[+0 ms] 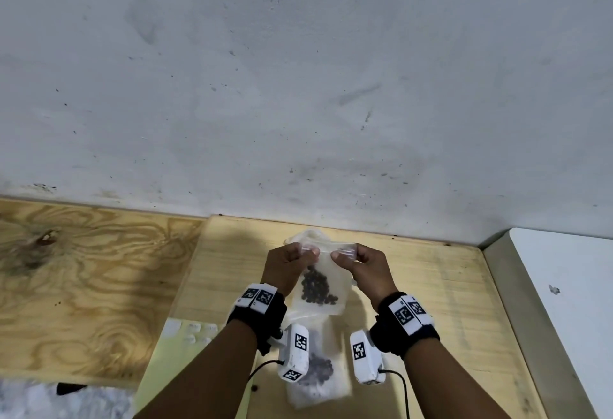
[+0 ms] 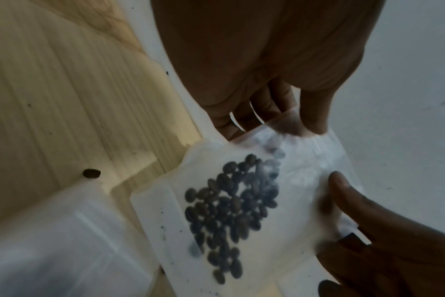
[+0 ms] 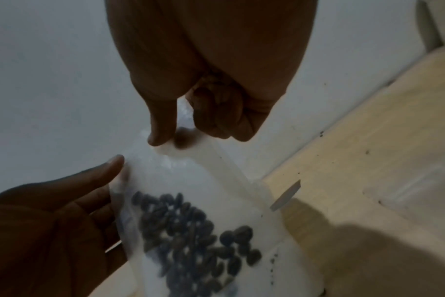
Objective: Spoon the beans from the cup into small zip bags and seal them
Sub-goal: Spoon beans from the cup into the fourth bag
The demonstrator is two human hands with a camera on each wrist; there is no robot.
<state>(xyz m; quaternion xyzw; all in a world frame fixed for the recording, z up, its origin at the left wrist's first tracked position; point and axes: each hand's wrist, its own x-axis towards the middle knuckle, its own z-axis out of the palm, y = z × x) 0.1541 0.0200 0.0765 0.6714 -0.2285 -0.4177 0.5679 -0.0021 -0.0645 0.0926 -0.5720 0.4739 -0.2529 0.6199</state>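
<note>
We look down on a pale wooden surface (image 1: 414,286) that butts against a grey, scuffed wall (image 1: 298,70); the wall is flecked with small dark marks and smudges, most of them low down near the joint. To the left lies a sheet of plywood (image 1: 83,269) with bold swirling grain and a dark knot; to the right a white panel (image 1: 570,286) with a greyish edge runs along the surface's side. A pale yellow sheet (image 1: 159,362) lies at the near left of the surface, and one stray bean (image 2: 91,173) sits on the wood by itself.

Our left hand (image 1: 287,264) and right hand (image 1: 361,264) hold a small zip bag (image 1: 320,289) up above the surface, near the wall; each hand pinches the bag's top strip between thumb and curled fingers, the left at the left corner, the right at the right corner; the two thumbs lie close together along the strip. The beans (image 1: 316,287) have gathered in a dark cluster in the lower half of the bag, which hangs clear of the wood.

A second filled bag (image 1: 318,382) lies flat on the surface nearer to us, between our wrists; behind the held bag a crumpled bit of clear plastic (image 1: 308,236) rests by the wall; we cannot tell what it is.
</note>
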